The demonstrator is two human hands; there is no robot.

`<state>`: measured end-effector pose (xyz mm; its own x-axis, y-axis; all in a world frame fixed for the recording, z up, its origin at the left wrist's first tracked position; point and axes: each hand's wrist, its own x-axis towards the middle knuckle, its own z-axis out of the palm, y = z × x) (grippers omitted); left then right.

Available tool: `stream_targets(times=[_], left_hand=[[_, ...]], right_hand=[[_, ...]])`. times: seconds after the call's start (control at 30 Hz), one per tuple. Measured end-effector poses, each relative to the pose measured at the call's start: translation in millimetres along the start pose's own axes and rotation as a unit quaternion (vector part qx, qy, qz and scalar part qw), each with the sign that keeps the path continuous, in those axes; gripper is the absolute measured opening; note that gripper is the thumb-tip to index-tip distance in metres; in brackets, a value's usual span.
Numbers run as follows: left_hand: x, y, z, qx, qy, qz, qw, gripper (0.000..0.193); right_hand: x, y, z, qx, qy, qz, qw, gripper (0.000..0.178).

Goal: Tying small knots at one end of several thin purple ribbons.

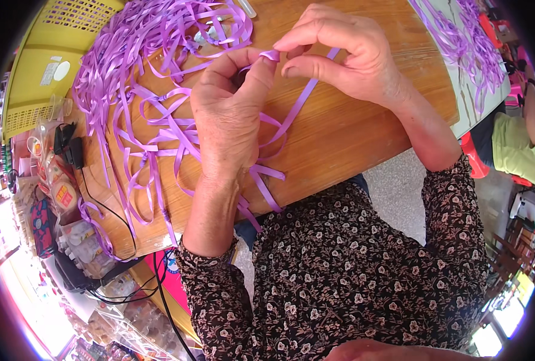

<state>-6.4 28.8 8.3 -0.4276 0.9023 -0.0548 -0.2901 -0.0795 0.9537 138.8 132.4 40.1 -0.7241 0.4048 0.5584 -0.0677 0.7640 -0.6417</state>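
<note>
A narrow purple ribbon [270,55] is pinched between the thumb and bent forefinger of my left hand [228,105], with a short folded bit showing at the tips. Just to the right hovers my right hand [345,57], its thumb and forefinger apart and nothing seen between them. Behind that hand a ribbon length [303,102] slants across the wooden table [351,141]. Loose ribbon ends [264,186] hang by my left wrist, near the table's front edge. Whether they belong to the pinched piece I cannot tell.
A big tangled heap of purple ribbons [129,54] covers the table's far left. More ribbons [469,45] lie on a white surface at the right. A yellow crate [45,75], a black plug with a cord [72,150] and packed bags stand at the left. Someone in yellow-green [514,147] is at the far right.
</note>
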Motion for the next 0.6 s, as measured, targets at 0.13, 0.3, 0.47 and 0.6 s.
stream_targets(times=[0.13,0.3,0.47,0.6], left_hand=[[-2.4,1.8,6.1,0.004,-0.022,0.013,1.000,0.012],[-3.8,0.2,6.8,-0.029,-0.041,0.049,0.998,0.012],[-2.2,-6.2,4.6,-0.184,-0.110,0.018,0.977,0.011],[-2.0,-5.7,6.2,-0.215,-0.121,0.014,0.969,0.011]], right_hand=[[-5.4,25.3,10.5,-0.002,0.023,-0.040,0.999,0.015],[-7.8,19.6,20.4,0.313,0.037,0.195,0.929,0.015],[-9.5,14.8,10.6,0.450,0.009,0.277,0.849,0.014],[-9.1,8.3,9.7,0.406,0.012,0.263,0.875,0.011]])
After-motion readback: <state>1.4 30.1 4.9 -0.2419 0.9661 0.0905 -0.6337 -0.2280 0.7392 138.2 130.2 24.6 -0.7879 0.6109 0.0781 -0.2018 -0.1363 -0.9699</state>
